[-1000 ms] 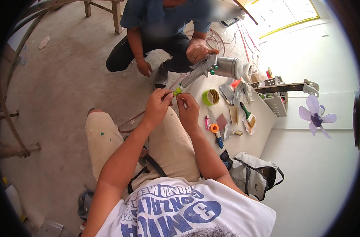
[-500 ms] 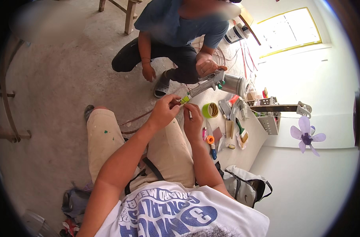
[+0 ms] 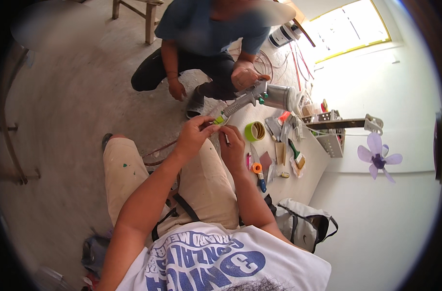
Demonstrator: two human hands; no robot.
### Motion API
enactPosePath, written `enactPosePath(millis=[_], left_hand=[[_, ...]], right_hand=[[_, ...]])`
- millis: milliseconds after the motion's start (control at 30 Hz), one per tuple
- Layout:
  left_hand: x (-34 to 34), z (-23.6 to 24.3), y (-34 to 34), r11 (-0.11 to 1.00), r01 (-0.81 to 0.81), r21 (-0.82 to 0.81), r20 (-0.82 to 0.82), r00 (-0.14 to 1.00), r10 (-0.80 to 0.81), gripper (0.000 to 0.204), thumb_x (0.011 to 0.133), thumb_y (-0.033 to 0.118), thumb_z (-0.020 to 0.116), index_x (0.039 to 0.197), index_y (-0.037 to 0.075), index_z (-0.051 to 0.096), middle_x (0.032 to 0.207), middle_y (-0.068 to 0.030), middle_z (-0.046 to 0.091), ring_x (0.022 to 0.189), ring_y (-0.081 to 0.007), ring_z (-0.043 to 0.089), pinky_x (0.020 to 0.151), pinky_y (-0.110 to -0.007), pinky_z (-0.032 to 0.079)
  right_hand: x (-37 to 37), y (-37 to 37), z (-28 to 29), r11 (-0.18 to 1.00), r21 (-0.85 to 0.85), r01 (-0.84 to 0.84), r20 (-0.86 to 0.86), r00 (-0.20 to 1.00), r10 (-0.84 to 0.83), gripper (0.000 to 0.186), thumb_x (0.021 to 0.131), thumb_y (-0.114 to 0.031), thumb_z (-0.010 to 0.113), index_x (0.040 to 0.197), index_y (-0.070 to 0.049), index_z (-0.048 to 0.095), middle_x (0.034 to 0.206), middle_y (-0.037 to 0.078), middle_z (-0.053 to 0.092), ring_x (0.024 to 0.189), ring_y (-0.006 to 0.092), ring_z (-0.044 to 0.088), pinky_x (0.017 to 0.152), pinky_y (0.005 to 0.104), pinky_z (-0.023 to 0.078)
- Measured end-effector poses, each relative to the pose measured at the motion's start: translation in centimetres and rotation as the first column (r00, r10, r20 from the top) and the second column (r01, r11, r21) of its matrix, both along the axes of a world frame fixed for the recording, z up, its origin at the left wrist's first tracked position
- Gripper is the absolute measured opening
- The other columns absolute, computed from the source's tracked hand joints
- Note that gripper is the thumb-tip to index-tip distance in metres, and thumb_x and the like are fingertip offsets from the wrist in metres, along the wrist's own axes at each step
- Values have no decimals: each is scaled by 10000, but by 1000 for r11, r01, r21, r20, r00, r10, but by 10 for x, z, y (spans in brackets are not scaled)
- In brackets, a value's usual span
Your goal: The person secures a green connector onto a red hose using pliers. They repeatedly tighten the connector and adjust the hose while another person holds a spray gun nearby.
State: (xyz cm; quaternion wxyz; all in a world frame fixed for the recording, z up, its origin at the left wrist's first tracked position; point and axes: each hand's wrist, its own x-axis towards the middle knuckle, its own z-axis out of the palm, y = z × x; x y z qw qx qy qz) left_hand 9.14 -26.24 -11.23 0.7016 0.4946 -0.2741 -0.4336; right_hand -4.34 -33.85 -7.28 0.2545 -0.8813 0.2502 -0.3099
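A metal spray gun with a silver cup points its handle toward me, and the co-worker's hand steadies it at the far end. Lime-green tape is wrapped around the handle's lower end, where a reddish hose joins. My left hand is closed there, thumb and fingers pinching the hose end just by the tape. My right hand has its fingers curled together right beside the tape; whatever they pinch is too small to make out.
On the pale ledge to the right lie a lime-green tape roll, a brush, a blue-handled knife, scrapers and an orange roll. A grey bag sits near my right elbow. The co-worker crouches opposite; a purple fan stands out at right.
The whole view has shifted slightly. My right hand's fingertips have come closer to the left hand and the tape. The co-worker's hold on the spray gun looks the same.
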Motion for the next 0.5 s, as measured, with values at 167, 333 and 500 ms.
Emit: enactPosePath(millis=[167, 333, 500], left_hand=[[1, 13, -2, 990, -34, 136, 58, 998, 26, 267, 933, 166, 698, 1105, -36, 679, 872, -24, 641, 728, -70, 565, 666, -222, 471], [5, 15, -3, 980, 37, 197, 28, 999, -43, 254, 984, 164, 638, 1150, -28, 646, 857, -8, 614, 734, -69, 533, 669, -220, 444], [9, 14, 5, 984, 50, 173, -102, 994, -32, 230, 1001, 153, 618, 1150, -21, 640, 904, -18, 618, 758, -80, 533, 678, -215, 426]], right_hand=[[-4, -9, 2, 957, 290, 8, -36, 999, 3, 179, 882, -9, 659, 1060, -6, 644, 984, 161, 656, 888, 332, 660, 763, 377, 529], [-10, -24, -8, 892, 451, -2, 25, 1000, -10, 279, 933, -134, 661, 1156, 31, 633, 1053, 181, 658, 962, 290, 666, 837, 366, 533], [-13, -30, -5, 784, 590, -191, 57, 979, 196, 338, 961, -221, 632, 1188, 29, 648, 1101, 204, 665, 1014, 331, 659, 898, 401, 507]])
